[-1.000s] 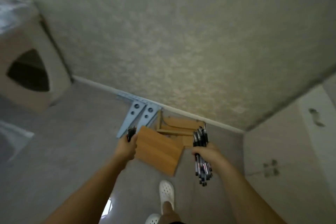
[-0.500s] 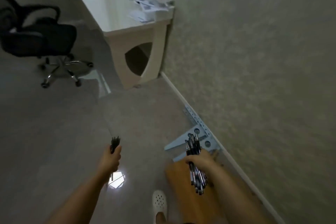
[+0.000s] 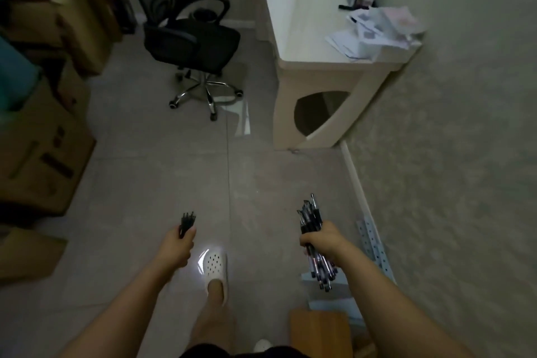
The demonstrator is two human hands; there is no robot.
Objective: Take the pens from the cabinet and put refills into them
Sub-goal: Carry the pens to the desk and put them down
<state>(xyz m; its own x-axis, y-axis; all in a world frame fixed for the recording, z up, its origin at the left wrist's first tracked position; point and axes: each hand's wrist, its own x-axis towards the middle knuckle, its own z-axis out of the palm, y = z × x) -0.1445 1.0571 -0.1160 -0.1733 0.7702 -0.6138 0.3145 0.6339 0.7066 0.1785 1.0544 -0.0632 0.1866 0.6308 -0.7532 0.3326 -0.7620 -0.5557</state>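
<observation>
My right hand (image 3: 322,241) grips a thick bundle of pens (image 3: 311,219) with dark caps and clear barrels; the ends stick out above and below my fist. My left hand (image 3: 177,245) holds a small bunch of thin black refills (image 3: 186,222), tips pointing up. Both hands are held out in front of me over the grey floor, well apart from each other. The cabinet is out of view.
A cream desk (image 3: 313,46) with papers (image 3: 374,32) stands ahead on the right against the wall. A black office chair (image 3: 191,43) is ahead. Cardboard boxes (image 3: 43,148) line the left. Metal brackets (image 3: 373,247) and a wooden piece (image 3: 319,331) lie at lower right.
The view has swung left from the wall and the wooden pieces to the room with desk and chair. Both hands keep their bundles; I step forward.
</observation>
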